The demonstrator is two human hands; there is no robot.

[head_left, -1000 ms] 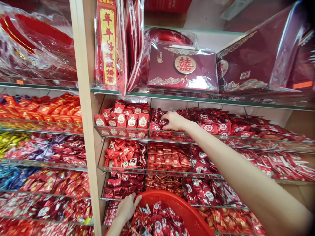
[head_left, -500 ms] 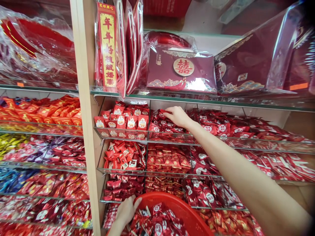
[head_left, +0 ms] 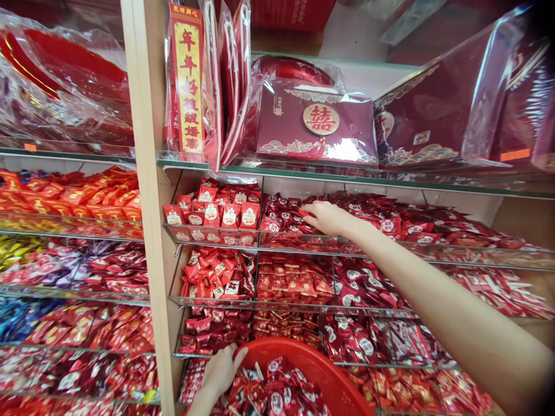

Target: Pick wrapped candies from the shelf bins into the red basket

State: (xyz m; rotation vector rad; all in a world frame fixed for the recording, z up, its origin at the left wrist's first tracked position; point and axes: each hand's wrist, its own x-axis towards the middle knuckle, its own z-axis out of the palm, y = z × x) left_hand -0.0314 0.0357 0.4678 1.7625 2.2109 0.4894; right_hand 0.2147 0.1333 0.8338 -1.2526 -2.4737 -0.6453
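My right hand (head_left: 329, 218) reaches into the top glass bin of dark red wrapped candies (head_left: 284, 219), fingers stretched flat over the packets, palm down. I cannot see any packet held in it. My left hand (head_left: 222, 371) grips the far rim of a round red plastic basket (head_left: 321, 370) at the bottom of the view. The basket holds several dark red candy packets (head_left: 273, 393) with white round labels, the same kind as in the bin.
A wooden upright (head_left: 145, 190) splits the shelving. Glass bins of red candies (head_left: 214, 216) fill several tiers on both sides. On the glass shelf (head_left: 347, 176) above stand a maroon gift box (head_left: 318, 124), hanging red couplets (head_left: 186, 81) and wrapped red boxes (head_left: 446, 110).
My right hand slid to the right and slightly down across the dark red candies, fingers flattening out. My left hand stayed on the basket rim.
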